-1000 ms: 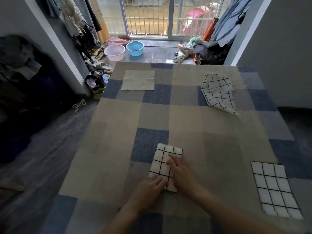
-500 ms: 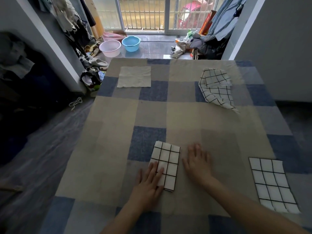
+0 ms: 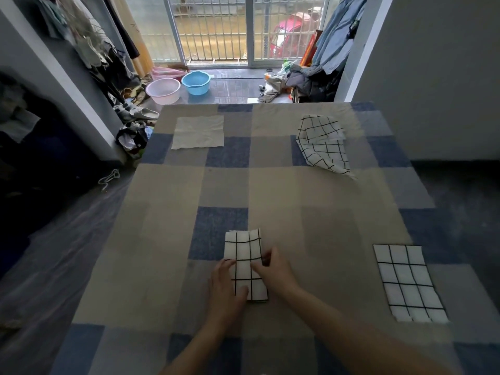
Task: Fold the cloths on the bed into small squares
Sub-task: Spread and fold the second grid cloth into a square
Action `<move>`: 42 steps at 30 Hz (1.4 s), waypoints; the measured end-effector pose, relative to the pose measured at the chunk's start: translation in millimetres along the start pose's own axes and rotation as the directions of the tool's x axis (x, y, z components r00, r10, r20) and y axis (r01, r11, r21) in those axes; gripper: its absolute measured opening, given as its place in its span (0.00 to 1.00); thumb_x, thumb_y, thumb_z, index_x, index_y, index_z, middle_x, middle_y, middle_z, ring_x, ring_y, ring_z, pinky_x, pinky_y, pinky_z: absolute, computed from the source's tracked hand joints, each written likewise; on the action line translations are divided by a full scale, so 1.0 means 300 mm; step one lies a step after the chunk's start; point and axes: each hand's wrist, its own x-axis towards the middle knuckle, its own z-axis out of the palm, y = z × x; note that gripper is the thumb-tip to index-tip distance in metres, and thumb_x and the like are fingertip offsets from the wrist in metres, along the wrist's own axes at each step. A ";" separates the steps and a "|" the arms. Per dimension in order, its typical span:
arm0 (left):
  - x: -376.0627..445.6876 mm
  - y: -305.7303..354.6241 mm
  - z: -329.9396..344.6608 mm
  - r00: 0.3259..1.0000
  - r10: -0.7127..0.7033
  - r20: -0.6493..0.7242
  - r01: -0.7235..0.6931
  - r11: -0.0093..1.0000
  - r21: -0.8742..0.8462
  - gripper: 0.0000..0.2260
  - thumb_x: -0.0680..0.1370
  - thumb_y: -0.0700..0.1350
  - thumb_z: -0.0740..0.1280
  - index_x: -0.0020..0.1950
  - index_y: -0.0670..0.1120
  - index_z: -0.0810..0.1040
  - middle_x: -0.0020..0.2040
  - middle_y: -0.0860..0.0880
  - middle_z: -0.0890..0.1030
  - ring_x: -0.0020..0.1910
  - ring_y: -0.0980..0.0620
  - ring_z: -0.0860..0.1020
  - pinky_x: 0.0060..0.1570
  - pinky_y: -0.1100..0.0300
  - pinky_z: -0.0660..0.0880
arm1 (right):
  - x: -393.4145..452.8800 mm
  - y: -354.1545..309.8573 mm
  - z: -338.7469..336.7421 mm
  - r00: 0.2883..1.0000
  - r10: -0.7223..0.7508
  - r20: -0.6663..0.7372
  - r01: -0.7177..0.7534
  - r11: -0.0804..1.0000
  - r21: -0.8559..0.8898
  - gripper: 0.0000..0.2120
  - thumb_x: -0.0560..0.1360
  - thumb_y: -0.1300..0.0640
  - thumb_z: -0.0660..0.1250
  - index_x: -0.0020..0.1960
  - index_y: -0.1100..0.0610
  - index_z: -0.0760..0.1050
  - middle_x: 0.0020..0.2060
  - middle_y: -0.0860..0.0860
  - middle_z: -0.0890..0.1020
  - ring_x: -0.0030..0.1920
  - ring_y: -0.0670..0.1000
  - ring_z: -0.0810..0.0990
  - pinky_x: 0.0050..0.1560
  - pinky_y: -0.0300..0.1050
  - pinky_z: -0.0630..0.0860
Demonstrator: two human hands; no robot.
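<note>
A long, narrow folded white cloth with a black grid (image 3: pixel 243 255) lies on the near middle of the bed (image 3: pixel 276 196). My left hand (image 3: pixel 226 288) holds its lower left edge, thumb on top of the cloth. My right hand (image 3: pixel 274 269) pinches the right edge near the middle, thumb on top and fingers curled at the edge. A second folded grid cloth (image 3: pixel 408 282) lies flat at the near right. A crumpled grid cloth (image 3: pixel 323 144) sits at the far right. A plain pale cloth (image 3: pixel 198 131) lies spread at the far left.
The bed has a blue and beige checked cover. Beyond its far edge stand a pink basin (image 3: pixel 163 90) and a blue basin (image 3: pixel 196 82) on the floor. Shoes and clothes (image 3: pixel 135 125) pile up by the left side. A wall runs along the right.
My right hand moved from the bedcover beside the cloth onto its right edge. My left hand shifted from lying flat on the cloth to its left edge. The cloth now lies straighter.
</note>
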 end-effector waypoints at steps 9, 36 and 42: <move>-0.016 0.102 0.083 0.949 0.232 0.216 -0.227 0.973 -0.049 0.23 0.75 0.41 0.70 0.66 0.51 0.66 0.72 0.56 0.56 0.67 0.59 0.64 0.60 0.75 0.63 | -0.021 0.145 -0.271 0.967 0.036 -0.253 -0.048 0.998 -0.043 0.05 0.72 0.57 0.71 0.45 0.52 0.75 0.40 0.47 0.80 0.43 0.48 0.78 0.47 0.45 0.77; 0.009 0.161 0.108 0.894 0.035 0.446 -0.313 0.761 0.569 0.34 0.75 0.59 0.66 0.76 0.53 0.55 0.79 0.45 0.49 0.76 0.41 0.52 0.72 0.49 0.62 | -0.071 0.393 -0.565 0.904 0.062 -0.424 -0.143 0.976 -0.163 0.07 0.73 0.61 0.69 0.46 0.55 0.71 0.43 0.53 0.79 0.41 0.50 0.76 0.38 0.43 0.71; 0.011 0.157 0.110 0.890 0.032 0.455 -0.310 0.775 0.551 0.34 0.75 0.58 0.67 0.76 0.52 0.55 0.79 0.46 0.49 0.76 0.42 0.53 0.70 0.48 0.64 | -0.102 0.384 -0.511 0.876 -0.321 -0.359 0.062 0.814 -0.577 0.13 0.74 0.61 0.65 0.58 0.57 0.70 0.53 0.54 0.72 0.47 0.52 0.74 0.37 0.42 0.71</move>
